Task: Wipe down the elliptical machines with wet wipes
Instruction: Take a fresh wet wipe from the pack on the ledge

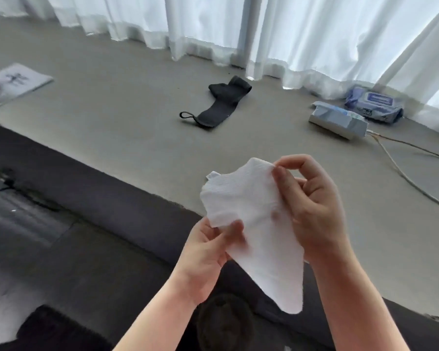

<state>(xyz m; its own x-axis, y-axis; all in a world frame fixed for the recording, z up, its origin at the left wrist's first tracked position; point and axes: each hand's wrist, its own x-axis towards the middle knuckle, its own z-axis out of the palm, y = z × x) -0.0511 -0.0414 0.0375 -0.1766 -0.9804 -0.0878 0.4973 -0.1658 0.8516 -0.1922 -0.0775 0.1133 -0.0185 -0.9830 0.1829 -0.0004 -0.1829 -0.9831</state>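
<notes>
A white wet wipe (251, 211) hangs spread out in front of me, its lower corner drooping down. My right hand (312, 203) pinches the wipe's upper edge between thumb and forefinger. My left hand (208, 252) pinches its lower left edge. Two packs of wipes lie on the floor at the right by the curtain: a blue-grey pack (374, 105) and a pale box-like pack (338, 120). Dark parts of a machine (61, 224) fill the lower left, blurred.
A black strap with a loop (221, 105) lies on the grey floor. A printed sheet (13, 82) sits at the far left. White curtains (213, 24) run along the back. Cables (403, 168) trail across the floor at the right.
</notes>
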